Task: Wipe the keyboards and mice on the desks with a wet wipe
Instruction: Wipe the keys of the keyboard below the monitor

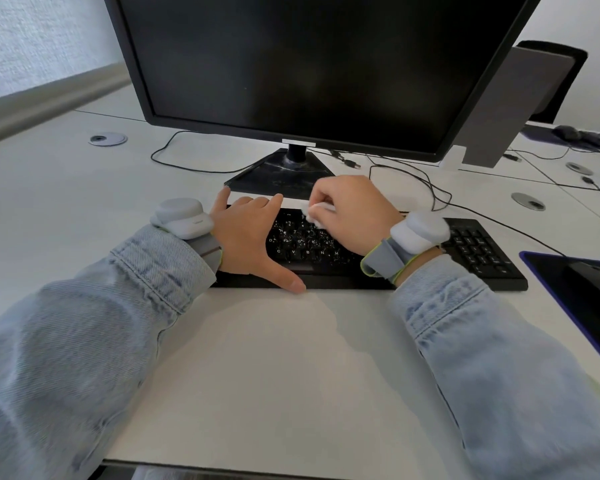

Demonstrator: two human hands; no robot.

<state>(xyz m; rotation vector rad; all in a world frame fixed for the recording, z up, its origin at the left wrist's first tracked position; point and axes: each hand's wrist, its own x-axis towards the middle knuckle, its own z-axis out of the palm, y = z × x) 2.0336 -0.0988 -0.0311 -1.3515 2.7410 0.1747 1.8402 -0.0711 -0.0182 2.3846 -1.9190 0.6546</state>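
White desk (pixel 274 358): one keyboard (pixel 478 251), one wipe (pixel 317 211), two hands.

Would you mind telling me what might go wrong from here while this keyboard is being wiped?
1. The right hand bunches the white wet wipe small, so keys on the black keyboard may get missed.
2. The left hand lies flat on the keys, so the keys beneath it go unwiped unless it moves.
3. The thin black cables behind could snag.

The right hand (pixel 352 216) rubs a wet wipe (pixel 317 212) (bunched) on the keyboard (pixel 478 251), left hand (pixel 246 233) flat.
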